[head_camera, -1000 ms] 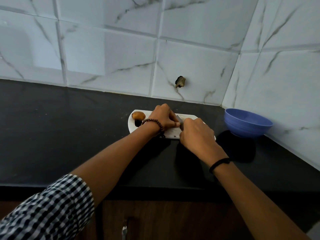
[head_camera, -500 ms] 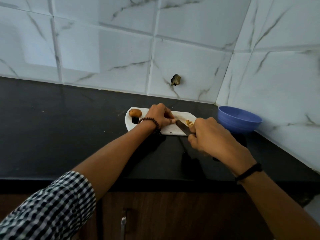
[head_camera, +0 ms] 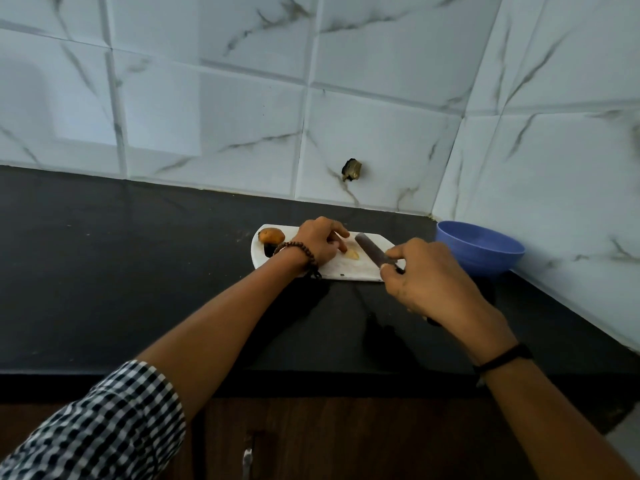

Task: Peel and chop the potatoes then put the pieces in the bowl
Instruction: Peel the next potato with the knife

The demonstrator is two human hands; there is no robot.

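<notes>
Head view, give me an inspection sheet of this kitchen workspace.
Surface: black countertop, white cutting board on it.
Job's things: unpeeled potato at the board's left end; pale peeled piece mid-board; blue bowl right of the board, no pieces seen inside.
Clutter: nothing seen.
Hands: left hand rests curled on the board beside the piece; right hand grips the knife, blade over the board.
Cables: nothing seen.
Surroundings: marble-look wall tiles, a hole in one; wooden cabinet below.
</notes>
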